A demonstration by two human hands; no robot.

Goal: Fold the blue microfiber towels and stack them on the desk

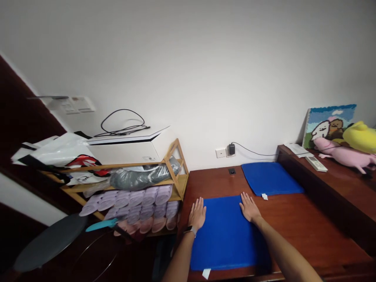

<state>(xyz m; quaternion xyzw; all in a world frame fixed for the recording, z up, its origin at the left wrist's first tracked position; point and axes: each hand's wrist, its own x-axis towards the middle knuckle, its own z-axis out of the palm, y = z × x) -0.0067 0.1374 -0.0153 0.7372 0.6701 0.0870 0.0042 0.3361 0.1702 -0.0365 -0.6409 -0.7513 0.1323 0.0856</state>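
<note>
A black cable (129, 129) lies on a white box (126, 152) above lilac slippers (149, 196).

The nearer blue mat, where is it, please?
Head view, lower right of centre: the mat lies on the desk, left hand and right hand at far corners.

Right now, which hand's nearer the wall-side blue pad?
Right. The right hand rests at the far right corner of the front blue pad, close to the wall-side blue pad; the left hand is at the far left corner, farther off.
</note>
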